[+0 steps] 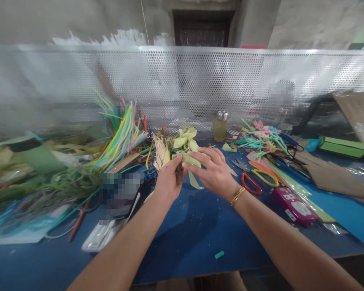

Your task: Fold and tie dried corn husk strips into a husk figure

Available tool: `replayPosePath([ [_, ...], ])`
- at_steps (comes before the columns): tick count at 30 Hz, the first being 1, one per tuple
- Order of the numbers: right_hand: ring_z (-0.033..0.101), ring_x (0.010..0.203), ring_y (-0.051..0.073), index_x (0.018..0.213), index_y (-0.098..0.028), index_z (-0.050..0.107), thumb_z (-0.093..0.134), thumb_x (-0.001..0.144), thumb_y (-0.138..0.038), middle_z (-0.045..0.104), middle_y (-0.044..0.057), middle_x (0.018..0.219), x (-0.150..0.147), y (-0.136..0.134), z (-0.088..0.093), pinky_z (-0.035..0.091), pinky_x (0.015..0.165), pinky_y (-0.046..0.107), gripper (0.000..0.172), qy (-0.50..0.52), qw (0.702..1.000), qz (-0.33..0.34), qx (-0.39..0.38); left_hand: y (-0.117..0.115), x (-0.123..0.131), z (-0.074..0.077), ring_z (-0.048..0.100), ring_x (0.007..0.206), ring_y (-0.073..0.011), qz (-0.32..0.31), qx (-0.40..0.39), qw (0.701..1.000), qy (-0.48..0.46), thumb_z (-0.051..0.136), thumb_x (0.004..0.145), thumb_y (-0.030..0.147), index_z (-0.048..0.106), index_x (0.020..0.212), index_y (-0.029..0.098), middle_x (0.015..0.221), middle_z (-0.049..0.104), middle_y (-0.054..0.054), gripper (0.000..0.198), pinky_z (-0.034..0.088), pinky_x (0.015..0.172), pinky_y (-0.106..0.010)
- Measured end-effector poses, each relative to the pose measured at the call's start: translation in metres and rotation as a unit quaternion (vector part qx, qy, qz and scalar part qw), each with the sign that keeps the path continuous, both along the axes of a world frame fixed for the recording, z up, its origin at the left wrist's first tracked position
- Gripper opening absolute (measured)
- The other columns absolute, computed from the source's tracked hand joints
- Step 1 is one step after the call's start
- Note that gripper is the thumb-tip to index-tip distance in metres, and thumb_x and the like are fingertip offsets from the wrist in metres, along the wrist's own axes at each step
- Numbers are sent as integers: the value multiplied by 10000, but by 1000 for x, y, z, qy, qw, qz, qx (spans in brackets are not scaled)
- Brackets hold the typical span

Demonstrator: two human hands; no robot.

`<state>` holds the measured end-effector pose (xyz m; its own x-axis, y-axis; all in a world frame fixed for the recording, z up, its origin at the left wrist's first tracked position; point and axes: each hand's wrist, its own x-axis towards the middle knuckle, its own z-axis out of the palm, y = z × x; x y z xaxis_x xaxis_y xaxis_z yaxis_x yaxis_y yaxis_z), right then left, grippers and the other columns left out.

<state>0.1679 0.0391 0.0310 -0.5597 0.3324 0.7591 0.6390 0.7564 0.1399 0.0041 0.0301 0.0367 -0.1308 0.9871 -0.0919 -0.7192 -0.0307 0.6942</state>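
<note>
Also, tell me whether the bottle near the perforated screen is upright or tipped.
Upright: the bottle has its silver cap at the top and its yellowish body below, in front of the perforated screen.

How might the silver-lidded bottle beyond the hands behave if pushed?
The bottle stands upright, taller than wide, so it may tip. Its yellowish body may hold liquid, adding weight. Its round-looking sides could let it roll once toppled.

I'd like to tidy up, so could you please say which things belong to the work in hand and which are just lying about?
Likely part of it:
pale leaf, at left hand and right hand
scissors, perhaps; unheld

Seemingly lying about:
purple device
bottle
green box
</note>
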Motion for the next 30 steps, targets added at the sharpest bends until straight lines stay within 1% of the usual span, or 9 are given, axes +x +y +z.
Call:
replayPosePath([
  [6, 415, 1297, 249, 1219, -416, 589, 592, 886, -217, 546, -22, 1375, -4, 3, -3, 291, 1082, 470, 388, 23, 1000, -8, 7, 2, 0, 0, 597, 517, -44, -20, -51, 997, -45, 702, 781, 127, 635, 794, 144, 641, 623, 46, 71, 541, 513, -127],
  [8, 435, 1272, 247, 1195, -373, 602, 573, 888, -206, 549, 8, 1355, -4, 4, -6, 314, 1066, 459, 350, 53, 998, -7, 13, 3, -1, 0, 607, 520, -48, -35, -64, 995, -65, 693, 792, 121, 636, 819, 146, 658, 641, 41, 68, 544, 509, -128],
  [12, 516, 1114, 244, 1088, -274, 629, 548, 877, -181, 608, 74, 1167, -3, 8, -11, 384, 992, 440, 244, 152, 988, -37, 8, 4, -3, 3, 612, 518, -43, -44, -87, 989, -109, 681, 816, 137, 639, 849, 157, 684, 666, 37, 57, 540, 510, -115],
  [14, 524, 1086, 242, 1087, -293, 633, 551, 875, -181, 611, 68, 1142, -1, 10, -13, 383, 983, 441, 253, 142, 989, -38, 15, 4, -4, 4, 610, 513, -38, -45, -88, 988, -123, 681, 818, 138, 636, 841, 160, 683, 669, 39, 55, 539, 516, -108],
  [19, 421, 1291, 275, 1214, -421, 591, 591, 877, -251, 521, 12, 1371, -2, 12, -17, 301, 1063, 477, 377, 57, 997, -9, 47, 3, -4, 3, 625, 533, -49, -74, -76, 985, -133, 654, 838, 137, 635, 847, 145, 698, 675, 22, 22, 550, 530, -116],
  [21, 410, 1308, 269, 1232, -432, 583, 601, 877, -260, 513, 2, 1391, -2, 11, -18, 302, 1070, 473, 395, 55, 997, -7, 57, 2, -3, 3, 626, 534, -55, -90, -79, 984, -130, 635, 853, 144, 636, 852, 139, 684, 667, 15, 5, 547, 518, -119],
  [24, 427, 1291, 256, 1241, -414, 587, 627, 870, -285, 529, 4, 1381, -2, 10, -18, 333, 1062, 462, 395, 63, 996, 3, 55, 2, -2, 2, 620, 532, -57, -86, -80, 987, -108, 649, 846, 156, 640, 867, 136, 689, 668, 8, 31, 538, 503, -122],
  [27, 451, 1260, 250, 1204, -360, 620, 652, 860, -319, 562, 21, 1335, -4, 10, -17, 365, 1052, 445, 348, 118, 992, 7, 38, 2, -1, -1, 604, 520, -57, -63, -69, 993, -66, 687, 811, 150, 639, 842, 133, 665, 650, 16, 59, 540, 510, -137],
  [30, 513, 1166, 238, 1148, -287, 645, 686, 832, -332, 618, 53, 1221, -6, 10, -16, 395, 1025, 421, 322, 188, 982, 0, 10, 2, 1, -4, 589, 519, -52, -49, -46, 997, -23, 699, 795, 144, 642, 805, 125, 644, 628, 20, 61, 517, 490, -130],
])
